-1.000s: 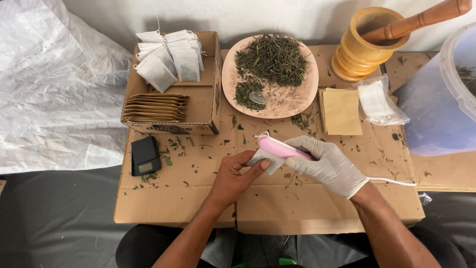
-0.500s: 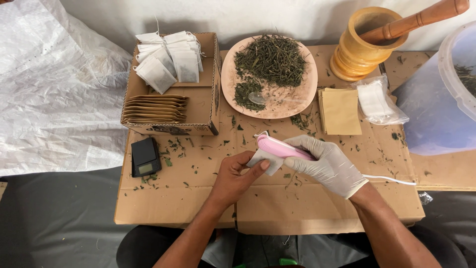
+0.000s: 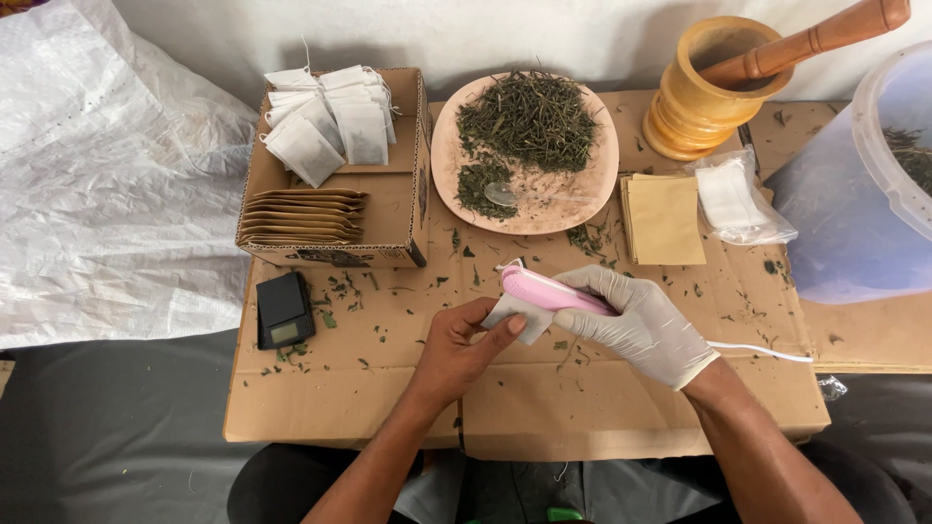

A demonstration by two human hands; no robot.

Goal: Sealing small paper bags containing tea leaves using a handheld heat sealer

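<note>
A gloved right hand [image 3: 643, 325] clamps a slim pink plastic heat sealer [image 3: 549, 291] over the top edge of a small white filter-paper tea bag [image 3: 517, 317], pinched from the left by the bare left hand [image 3: 460, 346]. The sealer's long axis runs left to right across the bag, above the brown cardboard work surface [image 3: 602, 398]; the round plate of dried green leaves [image 3: 529, 146] sits beyond.

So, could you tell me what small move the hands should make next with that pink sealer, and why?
Probably draw the small white tea bag sideways through the pink sealer. The gloved right hand grips the sealer over the bag's edge, and the bare left hand pinches the bag, so the seam may not yet be finished.
</note>
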